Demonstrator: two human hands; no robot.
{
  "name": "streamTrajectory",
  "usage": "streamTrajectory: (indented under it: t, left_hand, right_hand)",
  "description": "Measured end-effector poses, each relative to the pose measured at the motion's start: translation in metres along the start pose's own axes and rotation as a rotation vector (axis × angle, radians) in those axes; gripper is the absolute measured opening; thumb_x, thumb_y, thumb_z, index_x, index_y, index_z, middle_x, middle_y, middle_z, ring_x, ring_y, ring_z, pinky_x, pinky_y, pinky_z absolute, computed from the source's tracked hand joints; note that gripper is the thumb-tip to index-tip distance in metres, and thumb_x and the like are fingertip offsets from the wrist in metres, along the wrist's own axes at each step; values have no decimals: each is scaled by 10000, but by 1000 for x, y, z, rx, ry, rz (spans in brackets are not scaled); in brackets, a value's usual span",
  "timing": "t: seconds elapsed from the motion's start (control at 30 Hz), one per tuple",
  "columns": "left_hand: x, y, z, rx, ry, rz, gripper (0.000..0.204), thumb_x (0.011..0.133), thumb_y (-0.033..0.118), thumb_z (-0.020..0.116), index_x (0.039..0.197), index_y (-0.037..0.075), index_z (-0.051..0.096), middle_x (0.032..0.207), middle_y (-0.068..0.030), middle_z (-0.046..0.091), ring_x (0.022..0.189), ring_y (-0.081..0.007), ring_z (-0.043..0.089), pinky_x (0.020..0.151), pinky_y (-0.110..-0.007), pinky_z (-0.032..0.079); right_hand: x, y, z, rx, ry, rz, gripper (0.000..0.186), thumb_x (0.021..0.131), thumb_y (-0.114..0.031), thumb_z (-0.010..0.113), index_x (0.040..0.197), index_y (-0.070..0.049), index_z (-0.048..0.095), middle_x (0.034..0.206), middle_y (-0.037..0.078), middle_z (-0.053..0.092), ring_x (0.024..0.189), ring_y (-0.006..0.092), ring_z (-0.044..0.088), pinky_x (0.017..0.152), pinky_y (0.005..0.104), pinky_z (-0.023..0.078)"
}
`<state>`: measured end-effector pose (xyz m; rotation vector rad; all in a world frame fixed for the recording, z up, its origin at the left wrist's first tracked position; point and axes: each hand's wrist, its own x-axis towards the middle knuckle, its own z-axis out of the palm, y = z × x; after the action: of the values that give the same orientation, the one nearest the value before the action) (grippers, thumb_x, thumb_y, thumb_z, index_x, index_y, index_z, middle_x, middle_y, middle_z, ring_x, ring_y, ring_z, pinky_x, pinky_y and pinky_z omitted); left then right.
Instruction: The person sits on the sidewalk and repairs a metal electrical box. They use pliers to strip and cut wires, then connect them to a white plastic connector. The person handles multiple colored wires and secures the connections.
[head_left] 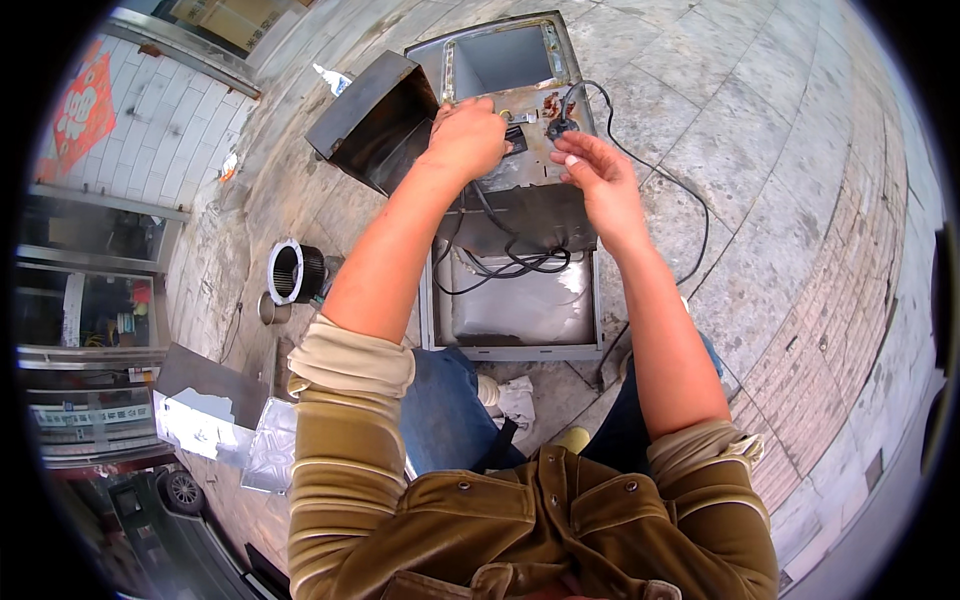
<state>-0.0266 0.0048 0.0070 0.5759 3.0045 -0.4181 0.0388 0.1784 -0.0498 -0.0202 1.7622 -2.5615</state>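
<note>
A metal appliance housing, rusty and stained, stands in front of me. At its upper left, my left hand is curled over the top plate, beside a dark slot. What its fingers grip is hidden. My right hand has its fingers loosely bent and apart, close to a black cable fitting on the plate's right; I see nothing held in it. A black power cable runs from that fitting down the right side. An open dark metal box section tilts out at the left.
Looped black cable lies over a silvery metal panel below the housing. Left on the paving are a black fan wheel, a small round metal part, flat metal sheets and a white bottle.
</note>
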Motion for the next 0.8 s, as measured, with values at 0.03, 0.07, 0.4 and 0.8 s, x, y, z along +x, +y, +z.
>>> streamTrajectory:
  t: [0.03,0.07,0.4,0.8]
  left_hand:
    - [0,1,0,11,7,-16,318,829,336,688,1022,84,704,1085,-105,575,1115,-280,544,935,-437,432]
    - [-2,1,1,-11,23,-12,322,826,331,692,1030,81,700,1083,-101,577,1115,-278,544,935,-437,432]
    - [-25,-5,10,-182,183,28,309,787,237,720,1063,105,675,1078,-72,605,1102,-260,554,917,-420,434]
    - [23,-10,-3,-162,143,-32,260,832,245,673,1051,105,688,969,-124,670,938,-327,637,808,-439,502]
  right_hand:
    - [2,5,3,-3,-46,-22,371,894,-23,534,1250,80,512,1219,161,592,1102,211,599,901,290,468]
    - [2,10,6,-6,-92,-44,402,895,-15,526,1281,90,487,1265,175,567,1169,231,577,957,301,456]
    - [7,35,24,-142,-152,-35,516,907,19,503,1396,85,352,1419,174,441,1335,241,423,1066,316,366]
    - [14,15,23,134,190,-19,388,886,17,518,1265,98,488,1248,184,578,1121,231,608,918,307,475]
